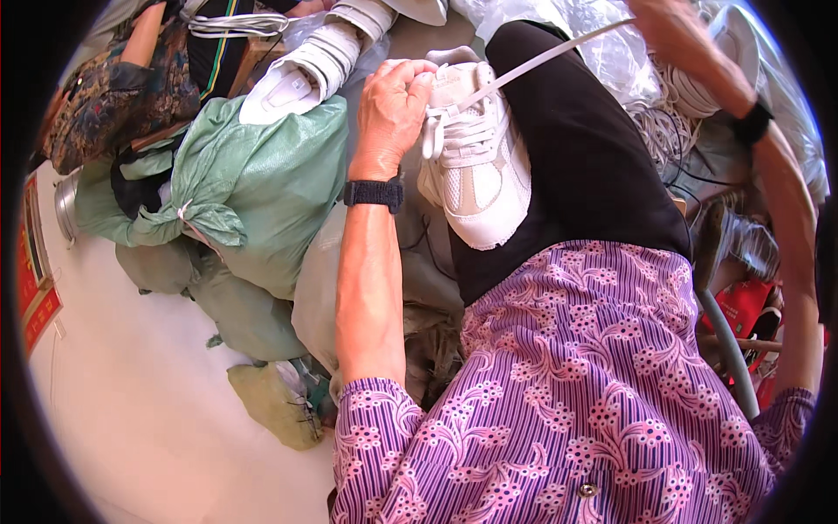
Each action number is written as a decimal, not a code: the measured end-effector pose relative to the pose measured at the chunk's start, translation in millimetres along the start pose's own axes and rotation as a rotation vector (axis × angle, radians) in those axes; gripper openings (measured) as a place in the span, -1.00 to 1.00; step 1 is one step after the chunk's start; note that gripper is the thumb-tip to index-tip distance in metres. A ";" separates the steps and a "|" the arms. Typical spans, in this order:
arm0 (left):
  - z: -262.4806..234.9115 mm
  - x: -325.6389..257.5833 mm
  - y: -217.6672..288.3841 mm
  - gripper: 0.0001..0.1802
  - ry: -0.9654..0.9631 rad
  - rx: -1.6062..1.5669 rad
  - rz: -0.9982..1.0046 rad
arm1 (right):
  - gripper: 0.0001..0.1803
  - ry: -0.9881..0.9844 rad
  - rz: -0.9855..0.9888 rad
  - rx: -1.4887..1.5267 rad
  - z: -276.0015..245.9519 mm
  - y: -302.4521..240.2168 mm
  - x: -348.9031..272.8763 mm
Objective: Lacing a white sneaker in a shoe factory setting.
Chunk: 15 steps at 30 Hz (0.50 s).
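Note:
A white sneaker point(485, 206) with beige and mesh panels rests against my black-trousered thigh, its toe pointing toward me. My left hand point(393, 109) is closed at the sneaker's collar and tongue, on the left side, steadying it. From the upper eyelets a white shoelace point(543, 66) stretches taut up to the right. At its far end is my right hand point(676, 35), blurred and partly cut off by the top edge, with the lace running into it. Laces cross the tongue, and a short loose loop hangs beside my left fingers.
Nested white shoes point(301, 79) lie on a tied green sack point(262, 175) at the left. More sacks and a yellowish bag point(275, 406) sit below it. Clear plastic and bundled white laces point(668, 131) are at the right. Another person's arm point(142, 35) shows at upper left.

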<state>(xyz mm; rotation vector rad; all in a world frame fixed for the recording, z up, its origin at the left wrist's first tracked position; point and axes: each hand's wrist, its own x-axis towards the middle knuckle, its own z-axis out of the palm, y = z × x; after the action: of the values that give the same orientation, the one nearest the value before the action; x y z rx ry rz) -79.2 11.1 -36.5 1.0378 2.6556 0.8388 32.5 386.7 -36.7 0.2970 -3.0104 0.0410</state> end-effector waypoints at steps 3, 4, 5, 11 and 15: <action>19.1 8.8 6.8 -0.80 0.015 -0.168 -0.082 | -0.77 -0.166 0.302 0.119 15.5 150.0 -95.4; 25.6 9.7 6.9 -0.81 0.034 -0.215 -0.077 | -0.77 -0.172 0.301 0.114 26.7 167.2 -120.4; 22.5 3.4 4.2 -0.81 0.044 -0.193 -0.096 | -0.76 -0.167 0.338 0.162 45.2 163.7 -128.2; 21.1 -9.7 5.1 -0.81 0.155 -0.146 0.040 | -0.83 -0.101 0.315 0.353 35.1 19.2 -80.2; 5.6 -20.2 12.0 -0.87 0.113 -0.146 0.094 | -0.83 0.188 0.016 0.647 29.6 -61.1 -17.9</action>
<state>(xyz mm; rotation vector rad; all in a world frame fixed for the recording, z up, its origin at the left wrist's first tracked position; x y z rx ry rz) -55.4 7.2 -35.3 1.1164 2.6054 1.1235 58.6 329.2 -67.2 0.2980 -2.7207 0.9891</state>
